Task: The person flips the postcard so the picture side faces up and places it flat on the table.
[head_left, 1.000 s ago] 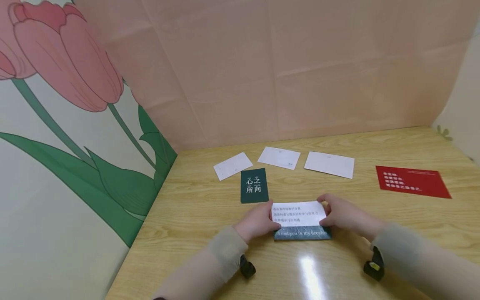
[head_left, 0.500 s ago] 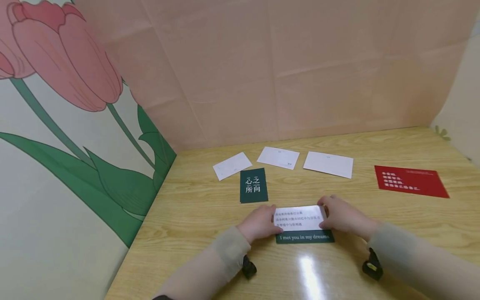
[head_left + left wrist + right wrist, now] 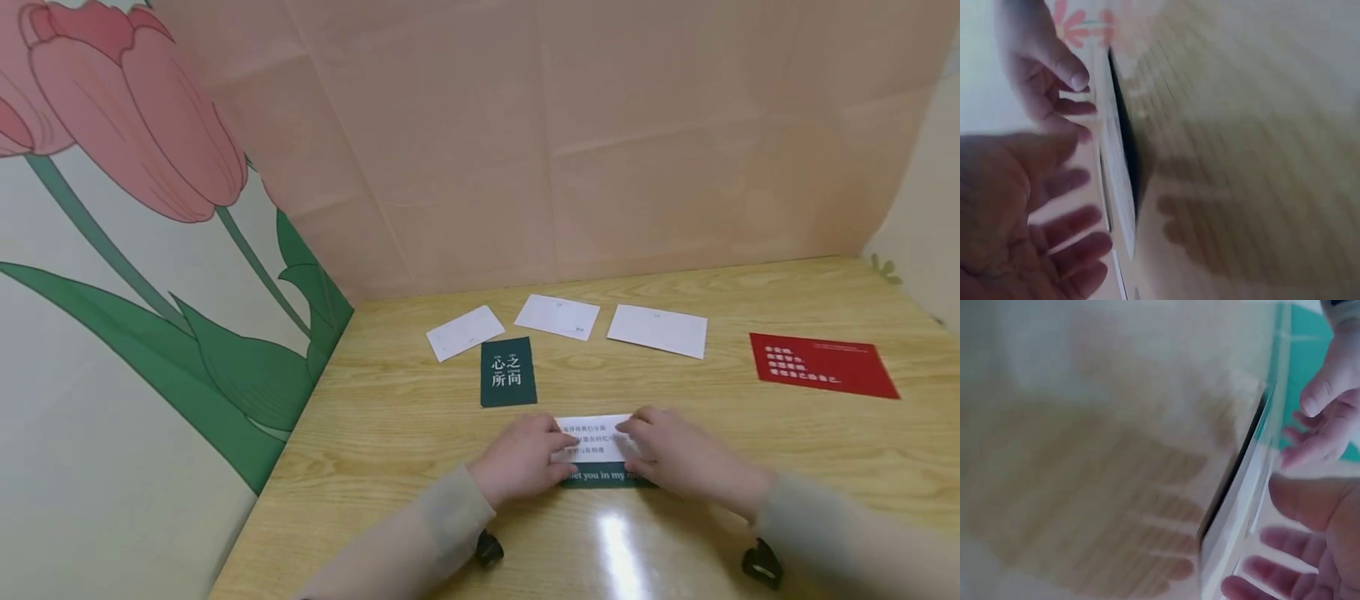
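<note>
A card (image 3: 597, 450), its upper part white with printed lines and its lower band dark green with white lettering, lies flat on the wooden table (image 3: 390, 467). Over its left end is my left hand (image 3: 521, 458), fingers spread and loosely bent. My right hand (image 3: 686, 458) is over the right end in a similar pose, hiding part of the lettering. In the left wrist view the card (image 3: 1116, 150) shows edge-on, and neither hand grips it. The right wrist view also has loose fingers beside the card's edge (image 3: 1235, 494); whether any fingertip touches is unclear.
Behind the left hand lies a dark green card (image 3: 508, 372) with white characters. Three white cards (image 3: 465, 332), (image 3: 557, 317), (image 3: 657, 330) form a row at the back. A red card (image 3: 825, 365) lies at the right. A pink cloth (image 3: 555, 142) hangs behind the table.
Both hands held the card's ends a second ago and lowered it flat. They have since released it and moved inward over it, fingers loosened. The other cards have not moved.
</note>
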The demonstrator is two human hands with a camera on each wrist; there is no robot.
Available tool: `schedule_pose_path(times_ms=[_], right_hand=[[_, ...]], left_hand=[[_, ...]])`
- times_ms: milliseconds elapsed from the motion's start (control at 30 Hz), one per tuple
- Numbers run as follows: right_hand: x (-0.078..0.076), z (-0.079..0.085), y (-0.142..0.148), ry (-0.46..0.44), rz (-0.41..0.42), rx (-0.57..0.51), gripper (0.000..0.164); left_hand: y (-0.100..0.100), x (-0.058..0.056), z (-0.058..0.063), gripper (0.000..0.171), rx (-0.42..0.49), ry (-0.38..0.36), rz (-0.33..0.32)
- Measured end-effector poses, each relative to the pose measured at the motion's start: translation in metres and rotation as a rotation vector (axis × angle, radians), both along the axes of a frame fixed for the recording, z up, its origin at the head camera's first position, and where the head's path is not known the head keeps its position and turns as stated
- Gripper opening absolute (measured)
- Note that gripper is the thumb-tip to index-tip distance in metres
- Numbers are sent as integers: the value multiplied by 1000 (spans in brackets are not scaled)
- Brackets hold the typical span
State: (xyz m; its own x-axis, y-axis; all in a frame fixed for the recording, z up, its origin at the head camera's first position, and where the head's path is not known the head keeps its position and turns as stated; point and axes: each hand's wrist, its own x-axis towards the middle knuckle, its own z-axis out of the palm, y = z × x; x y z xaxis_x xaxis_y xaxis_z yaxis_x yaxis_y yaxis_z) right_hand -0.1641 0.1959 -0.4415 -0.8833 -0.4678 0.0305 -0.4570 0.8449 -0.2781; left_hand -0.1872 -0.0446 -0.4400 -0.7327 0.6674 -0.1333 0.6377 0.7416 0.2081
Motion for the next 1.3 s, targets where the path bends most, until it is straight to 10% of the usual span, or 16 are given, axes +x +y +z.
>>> schedule_pose_path(times_ms=[133, 267, 800, 1300], right_hand=[[14, -2, -3, -18, 124, -11, 48], [23, -4, -5, -6, 189, 8, 48], [30, 0, -17, -182, 187, -29, 51], [-29, 5, 24, -89, 23, -151, 58]], left_hand=[[-4, 10, -1, 61, -103, 37, -205], [-7, 18, -5, 69, -145, -30, -268], [-21, 38, -8, 72, -215, 12, -350], [-101, 46, -9, 64, -112, -124, -207]])
